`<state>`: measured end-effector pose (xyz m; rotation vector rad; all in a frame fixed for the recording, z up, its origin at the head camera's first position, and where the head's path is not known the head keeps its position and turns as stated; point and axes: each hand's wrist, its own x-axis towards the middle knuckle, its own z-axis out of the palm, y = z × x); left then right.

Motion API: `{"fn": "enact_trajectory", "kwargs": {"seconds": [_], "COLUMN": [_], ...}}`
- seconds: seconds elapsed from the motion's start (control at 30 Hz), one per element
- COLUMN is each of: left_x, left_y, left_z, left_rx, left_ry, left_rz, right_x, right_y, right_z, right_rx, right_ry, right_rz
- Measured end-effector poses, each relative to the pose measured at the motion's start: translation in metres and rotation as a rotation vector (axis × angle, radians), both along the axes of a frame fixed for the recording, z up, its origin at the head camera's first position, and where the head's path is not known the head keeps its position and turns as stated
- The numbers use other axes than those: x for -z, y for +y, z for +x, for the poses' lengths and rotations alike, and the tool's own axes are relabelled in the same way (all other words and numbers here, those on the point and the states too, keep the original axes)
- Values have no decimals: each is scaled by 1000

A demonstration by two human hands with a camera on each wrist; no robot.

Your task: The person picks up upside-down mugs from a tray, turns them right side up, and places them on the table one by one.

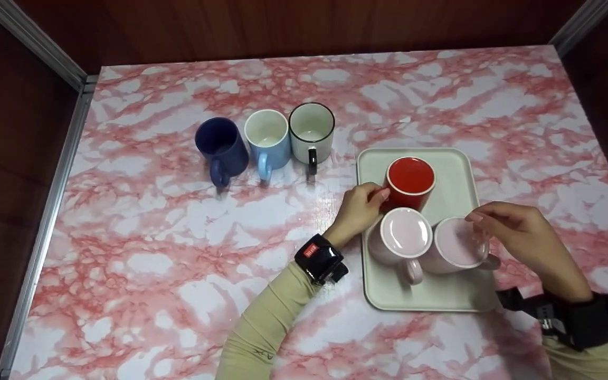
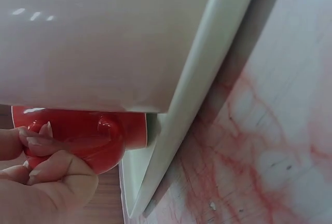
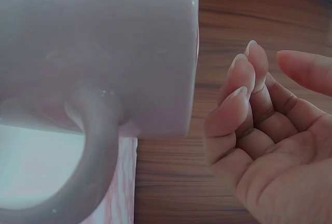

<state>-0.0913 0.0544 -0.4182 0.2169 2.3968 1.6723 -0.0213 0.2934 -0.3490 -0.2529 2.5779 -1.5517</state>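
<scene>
On a pale tray (image 1: 441,295), a red mug (image 1: 409,184) stands behind two pink mugs, all with flat, pale-ringed faces up, seemingly upside down. My left hand (image 1: 359,211) pinches the red mug's handle (image 2: 106,141) between thumb and fingers, seen in the left wrist view. The left pink mug (image 1: 404,235) partly hides the red one. Over the edge of the right pink mug (image 1: 457,245) hovers my right hand (image 1: 520,232). In the right wrist view, its fingers (image 3: 228,115) are loosely bent, apart from the mug and holding nothing.
Left of the tray stand a dark blue mug (image 1: 225,148), a light blue mug (image 1: 269,140) and a white mug with black rim (image 1: 312,132), upright in a row. The table (image 1: 140,295) has a red-and-white marbled top. Dark wooden panels (image 1: 304,26) border it.
</scene>
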Motion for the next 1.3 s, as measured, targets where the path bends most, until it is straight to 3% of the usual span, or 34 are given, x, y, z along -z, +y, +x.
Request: {"fn": "enact_trajectory", "kwargs": {"seconds": [0.17,0.27,0.4,0.67,0.8,1.0,1.13,1.3], "left_x": [-2,-6,-13,-33,-43,-52,-57,-62], "left_y": [-4,-7,-13,-29,-37,-43,-44,-45], "left_z": [1,3,6,13,20,31,40,50], "left_rx": [-53,-96,-159,-239,-239,-215,-195,-177], "left_ry": [-47,-51,-103,-215,-294,-370,-417,-472], "left_rz": [67,111,284,652,783,925,988,1058], "right_x": [0,0,0,-7,-10,-10,-5,6], "right_y": [-1,-2,-7,-32,-46,-63,-75,-90], "right_z": [1,2,5,15,20,22,22,24], "right_rx": [-12,-47,-104,-27,10,-55,-101,-135], "right_ry": [7,15,15,-61,-90,-89,-97,-180], "right_rz": [-30,-130,-276,-153,-148,-349,-421,-523]}}
